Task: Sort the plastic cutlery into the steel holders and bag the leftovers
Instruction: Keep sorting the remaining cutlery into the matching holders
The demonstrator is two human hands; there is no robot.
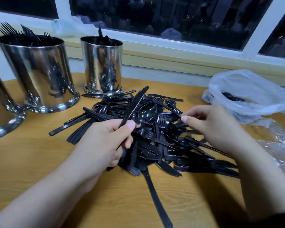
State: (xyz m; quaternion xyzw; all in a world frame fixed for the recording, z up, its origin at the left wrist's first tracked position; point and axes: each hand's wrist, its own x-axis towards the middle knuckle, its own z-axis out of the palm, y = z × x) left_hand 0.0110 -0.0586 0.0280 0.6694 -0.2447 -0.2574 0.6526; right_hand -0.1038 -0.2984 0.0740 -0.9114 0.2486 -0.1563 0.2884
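1. Two pieces in my left hand (105, 139): a knife (135, 104) and a spoon (146, 114), handles pinched together between thumb and curled fingers, blade and bowl pointing up and away over the pile.
2. My right hand (211, 127) pinches the handle end of a fork (174, 109) between thumb and fingertips; its tines lie on the heap.
3. The pile (155, 145) of black cutlery sits mid-table, knives, forks and spoons tangled together. Plenty left, so sorting is in its middle stretch, by my reckoning.
4. Holders: the big steel one (38, 74) at left carries forks; the smaller one (102, 66) behind the pile holds a few pieces, kind unclear. A third rim (5, 127) shows at the far left edge.
5. White bag (247, 94) at right, open, some cutlery inside.
6. Next: lift the fork free without dragging neighbours, then carry each piece to its matching holder. The left pair is mixed and needs splitting first.
7. Table (31, 162) is wood; clear wrap (280, 145) crumpled at far right.
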